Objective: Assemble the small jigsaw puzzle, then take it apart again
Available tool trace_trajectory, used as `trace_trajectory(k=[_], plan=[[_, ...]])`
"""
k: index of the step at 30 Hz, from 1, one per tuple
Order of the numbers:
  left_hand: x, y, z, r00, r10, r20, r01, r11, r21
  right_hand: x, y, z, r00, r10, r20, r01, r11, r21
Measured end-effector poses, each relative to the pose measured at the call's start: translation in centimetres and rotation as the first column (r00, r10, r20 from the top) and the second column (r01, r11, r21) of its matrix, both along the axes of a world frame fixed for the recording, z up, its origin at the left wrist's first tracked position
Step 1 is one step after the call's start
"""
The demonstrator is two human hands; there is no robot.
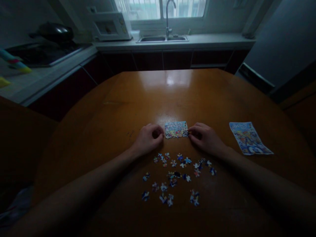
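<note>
Joined puzzle section [176, 129] lay on table [172, 98] between left hand [147, 139] and right hand [206, 138], long axis left to right. Right hand nearer, fingertips at section's edge; left hand curled just beside. Cannot tell whether either gripped anything. Loose pieces [164, 187] lay nearer person, printed sheet [249, 138] off right; nothing stood between.

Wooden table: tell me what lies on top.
On the wooden table lie a partial puzzle between the left hand and right hand, loose pieces and a printed sheet. Anything beneath them is hidden.
</note>
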State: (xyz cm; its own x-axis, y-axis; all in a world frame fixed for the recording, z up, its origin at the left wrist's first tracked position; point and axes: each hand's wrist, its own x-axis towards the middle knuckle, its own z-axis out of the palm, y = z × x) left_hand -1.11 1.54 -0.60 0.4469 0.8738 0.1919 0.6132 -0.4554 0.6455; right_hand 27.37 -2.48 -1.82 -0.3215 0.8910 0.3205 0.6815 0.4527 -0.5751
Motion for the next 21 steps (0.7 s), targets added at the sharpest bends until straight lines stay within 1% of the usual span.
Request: trace_trajectory(k=[2, 8, 16, 21], plan=[[0.03, 0.07, 0.10, 1.000, 0.000, 0.004, 0.000, 1.000, -0.011, -0.02, 0.02, 0.00, 1.000, 0.000, -0.003, 0.000, 1.000, 0.002], [-0.13, 0.24, -0.11, 0.996, -0.042, -0.075, 0.041, 0.999, -0.016, -0.16, -0.01, 0.21, 1.000, -0.001, 0.014, 0.001, 1.000, 0.000], [-0.23, 0.44, -0.15, 0.995, -0.082, -0.049, 0.082, 0.997, 0.003, -0.09, 0.02, 0.11, 1.000, 0.018, -0.007, -0.018, 1.000, -0.006], [-0.23, 0.55, -0.31, 0.995, -0.085, -0.049, 0.083, 0.996, -0.031, 0.00, 0.20, -0.21, 1.000, 0.018, -0.002, -0.018, 1.000, -0.006]])
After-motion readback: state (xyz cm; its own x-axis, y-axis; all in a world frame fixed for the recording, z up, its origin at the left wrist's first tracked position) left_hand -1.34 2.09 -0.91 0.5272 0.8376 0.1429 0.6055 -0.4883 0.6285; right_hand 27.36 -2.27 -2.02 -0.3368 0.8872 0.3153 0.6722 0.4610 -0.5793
